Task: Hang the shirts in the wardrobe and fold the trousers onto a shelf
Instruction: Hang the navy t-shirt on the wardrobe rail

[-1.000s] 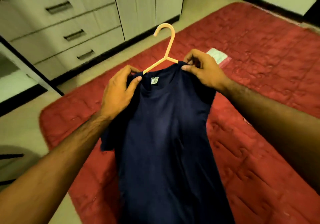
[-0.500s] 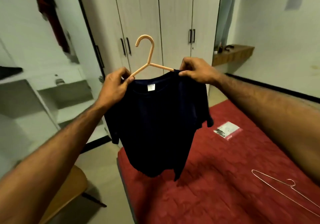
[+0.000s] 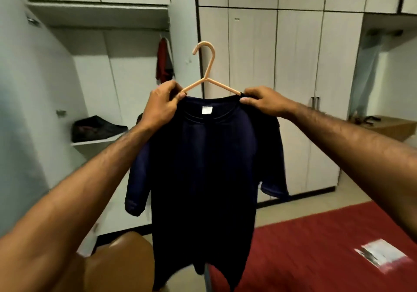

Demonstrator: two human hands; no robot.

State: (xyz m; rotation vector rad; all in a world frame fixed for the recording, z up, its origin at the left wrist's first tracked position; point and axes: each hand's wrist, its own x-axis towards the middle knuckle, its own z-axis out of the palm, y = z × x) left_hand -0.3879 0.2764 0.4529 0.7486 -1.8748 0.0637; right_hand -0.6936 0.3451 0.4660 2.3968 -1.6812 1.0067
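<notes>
A dark navy short-sleeved T-shirt (image 3: pixel 203 167) hangs on a pale peach plastic hanger (image 3: pixel 206 75), held up in the air before the white wardrobe (image 3: pixel 252 54). The left hand (image 3: pixel 161 106) pinches the shirt's left shoulder against the hanger arm; the right hand (image 3: pixel 265 101) pinches the right shoulder the same way. A dark folded garment (image 3: pixel 97 128) lies on an open shelf (image 3: pixel 94 142) at left, and a red mattress (image 3: pixel 316 246) lies below right

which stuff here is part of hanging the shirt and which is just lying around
In use:
- dark navy t-shirt
- peach plastic hanger
- left hand, right hand, each pinching a shoulder
- open white wardrobe

Lying about:
- red quilted mattress
- clear packet
- brown chair
</notes>
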